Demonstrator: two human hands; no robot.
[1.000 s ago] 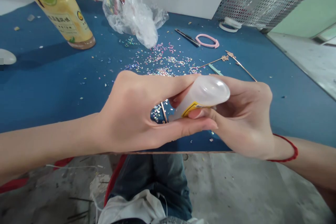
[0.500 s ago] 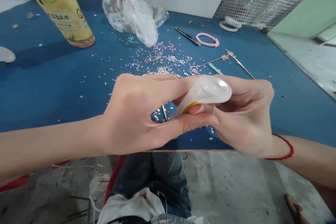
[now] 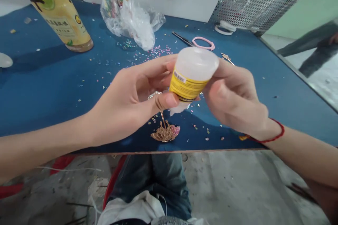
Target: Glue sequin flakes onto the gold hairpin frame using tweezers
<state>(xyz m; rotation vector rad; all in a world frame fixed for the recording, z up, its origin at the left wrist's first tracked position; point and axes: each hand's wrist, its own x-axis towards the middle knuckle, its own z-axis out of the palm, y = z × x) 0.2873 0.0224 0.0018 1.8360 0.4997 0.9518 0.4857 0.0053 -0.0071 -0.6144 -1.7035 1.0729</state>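
A small translucent glue bottle (image 3: 192,74) with a yellow label is held upside down above the blue table (image 3: 52,88), its nozzle pointing down. My right hand (image 3: 232,100) is wrapped round the bottle's body. My left hand (image 3: 132,100) pinches at the bottle's nozzle end with thumb and fingers. Below the hands, near the table's front edge, lies a gold fan-shaped hairpin ornament (image 3: 166,133) on a thin stick. Glitter flakes (image 3: 148,54) are scattered over the table beyond the hands.
A tall yellow drink bottle (image 3: 55,10) stands at the back left. A crumpled plastic bag (image 3: 132,15) lies at the back centre. A pink hair tie (image 3: 202,43), a black clip (image 3: 182,38) and a white ring (image 3: 223,27) lie at the back right. My knees show below the table edge.
Both hands lifted the glue bottle and turned it from lying sideways to nozzle-down. The gold ornament under them has come into view. The view shifted slightly.
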